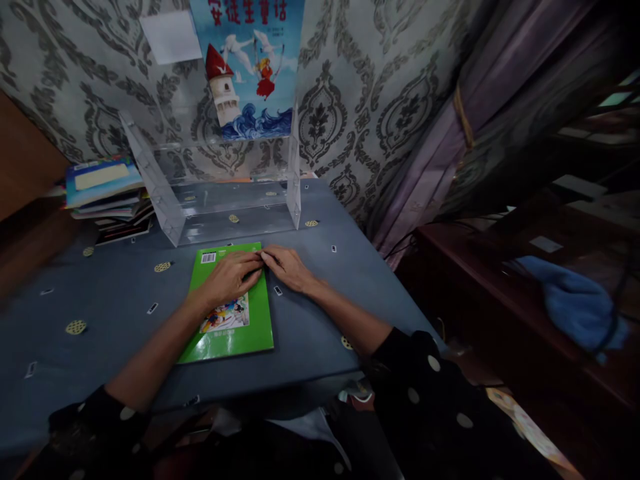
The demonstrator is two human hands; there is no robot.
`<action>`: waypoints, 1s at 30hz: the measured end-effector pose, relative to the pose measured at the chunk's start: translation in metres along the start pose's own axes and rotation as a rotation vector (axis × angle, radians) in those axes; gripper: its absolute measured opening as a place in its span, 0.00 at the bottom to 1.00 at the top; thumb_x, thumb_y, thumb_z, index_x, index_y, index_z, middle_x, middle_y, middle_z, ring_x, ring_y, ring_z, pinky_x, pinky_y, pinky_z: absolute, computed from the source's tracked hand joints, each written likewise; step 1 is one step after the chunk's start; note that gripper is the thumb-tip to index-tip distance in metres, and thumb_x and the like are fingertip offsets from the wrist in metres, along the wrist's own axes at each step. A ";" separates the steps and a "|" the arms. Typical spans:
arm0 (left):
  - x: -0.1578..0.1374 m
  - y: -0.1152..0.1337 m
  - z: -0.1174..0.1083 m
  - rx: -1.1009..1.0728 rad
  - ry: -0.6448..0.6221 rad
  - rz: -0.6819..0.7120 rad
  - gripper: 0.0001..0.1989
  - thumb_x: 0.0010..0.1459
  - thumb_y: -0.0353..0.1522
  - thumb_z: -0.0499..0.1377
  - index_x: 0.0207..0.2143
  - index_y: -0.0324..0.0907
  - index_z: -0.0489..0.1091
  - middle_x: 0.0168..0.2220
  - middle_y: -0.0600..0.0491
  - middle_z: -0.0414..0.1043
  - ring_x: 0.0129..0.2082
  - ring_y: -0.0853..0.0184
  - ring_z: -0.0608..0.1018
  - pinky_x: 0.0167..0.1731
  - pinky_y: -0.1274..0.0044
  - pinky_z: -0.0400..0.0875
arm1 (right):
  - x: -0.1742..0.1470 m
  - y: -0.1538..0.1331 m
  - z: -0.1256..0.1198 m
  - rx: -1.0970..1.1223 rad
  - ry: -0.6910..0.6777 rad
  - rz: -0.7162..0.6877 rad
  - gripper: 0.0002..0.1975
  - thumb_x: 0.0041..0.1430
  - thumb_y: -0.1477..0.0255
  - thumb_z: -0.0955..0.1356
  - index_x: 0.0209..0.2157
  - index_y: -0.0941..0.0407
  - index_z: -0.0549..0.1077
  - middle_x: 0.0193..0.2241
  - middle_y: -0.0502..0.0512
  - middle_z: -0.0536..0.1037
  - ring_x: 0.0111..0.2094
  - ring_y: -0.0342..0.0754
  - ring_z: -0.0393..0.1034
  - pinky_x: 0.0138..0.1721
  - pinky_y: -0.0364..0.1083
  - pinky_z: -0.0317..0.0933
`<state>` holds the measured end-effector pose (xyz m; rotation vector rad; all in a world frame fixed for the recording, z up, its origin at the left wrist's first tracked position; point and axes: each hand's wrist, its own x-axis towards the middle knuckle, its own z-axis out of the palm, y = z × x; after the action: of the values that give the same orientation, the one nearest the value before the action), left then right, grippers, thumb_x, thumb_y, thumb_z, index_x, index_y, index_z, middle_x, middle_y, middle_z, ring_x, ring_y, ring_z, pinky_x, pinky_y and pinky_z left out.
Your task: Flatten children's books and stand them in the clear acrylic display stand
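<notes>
A green book (pixel 260 327) lies on the desk with its back cover up, showing a barcode near the top and a colourful picture lower down. My left hand (pixel 233 275) rests on the cover, fingers stretched toward the right edge and thumb apart. At the book's upper right corner, my right hand (pixel 289 268) has its thumb and fingers closed on the edge. The fingertips of both hands nearly meet there. My left hand and forearm hide part of the cover.
Behind the book stands a clear acrylic rack (pixel 173 213), with a blue storybook (pixel 260 107) upright above it. A stack of books (pixel 107 193) sits at the left on the blue desk cloth (pixel 120 280). Right of the desk are a purple curtain (pixel 425 167) and a blue cloth (pixel 575 300).
</notes>
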<state>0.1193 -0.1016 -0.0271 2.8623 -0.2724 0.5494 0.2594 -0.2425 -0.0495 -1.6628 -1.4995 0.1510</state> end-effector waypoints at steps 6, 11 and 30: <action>-0.002 0.007 -0.002 -0.052 0.022 0.026 0.16 0.67 0.33 0.51 0.44 0.45 0.79 0.45 0.49 0.80 0.47 0.60 0.80 0.52 0.67 0.72 | -0.004 -0.008 -0.002 -0.024 0.017 0.013 0.23 0.73 0.60 0.55 0.28 0.54 0.70 0.27 0.51 0.73 0.32 0.47 0.67 0.38 0.45 0.60; 0.000 0.008 -0.002 -0.037 0.018 0.031 0.15 0.67 0.33 0.51 0.42 0.44 0.79 0.44 0.49 0.81 0.45 0.61 0.80 0.50 0.68 0.73 | -0.003 -0.008 -0.002 -0.037 0.009 0.015 0.23 0.73 0.60 0.55 0.28 0.54 0.70 0.26 0.51 0.74 0.31 0.46 0.67 0.38 0.45 0.59; -0.022 0.029 -0.009 -0.001 -0.146 -0.033 0.18 0.70 0.34 0.49 0.56 0.41 0.72 0.57 0.45 0.73 0.60 0.57 0.72 0.59 0.60 0.66 | -0.028 -0.032 -0.001 -0.049 0.045 0.061 0.21 0.72 0.62 0.57 0.27 0.55 0.68 0.25 0.50 0.72 0.28 0.44 0.65 0.33 0.43 0.56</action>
<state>0.0895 -0.1240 -0.0219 2.9044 -0.2488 0.3350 0.2287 -0.2706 -0.0401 -1.7410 -1.4301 0.1101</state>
